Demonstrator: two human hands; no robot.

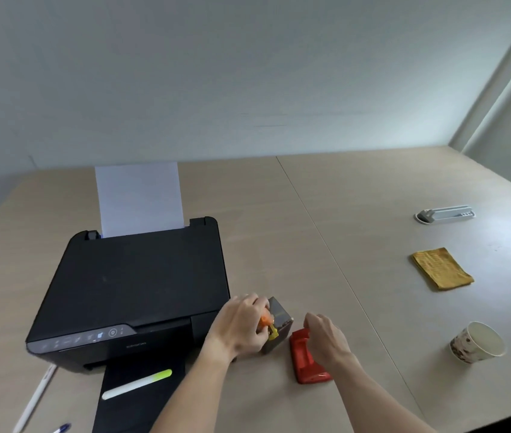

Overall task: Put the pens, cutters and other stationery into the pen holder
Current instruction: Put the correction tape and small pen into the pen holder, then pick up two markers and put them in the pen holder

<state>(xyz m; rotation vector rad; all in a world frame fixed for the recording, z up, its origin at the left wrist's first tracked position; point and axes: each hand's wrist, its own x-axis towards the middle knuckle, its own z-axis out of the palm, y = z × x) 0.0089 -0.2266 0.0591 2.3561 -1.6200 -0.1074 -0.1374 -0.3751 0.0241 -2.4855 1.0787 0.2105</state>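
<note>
While the pen holder (279, 323) is standing beside the printer (135, 292), we are noting the left hand (241, 328) pinching orange and yellow stationery (268, 326) at its mouth. The right hand (326, 335) is hovering over the red stapler (307, 357), fingers curled; we cannot tell whether they are gripping it. The stapler is lying just right of the holder, long axis running toward us, so we are judging the right hand nearer.

Printer (135, 285) matt black plastic w/ white paper (138, 198). Table (357, 245) smooth pale wood-look. Punch (308, 359) glossy red plastic. Cloth (441, 268) yellow, ribbed. Cup (477, 342) paper.
</note>
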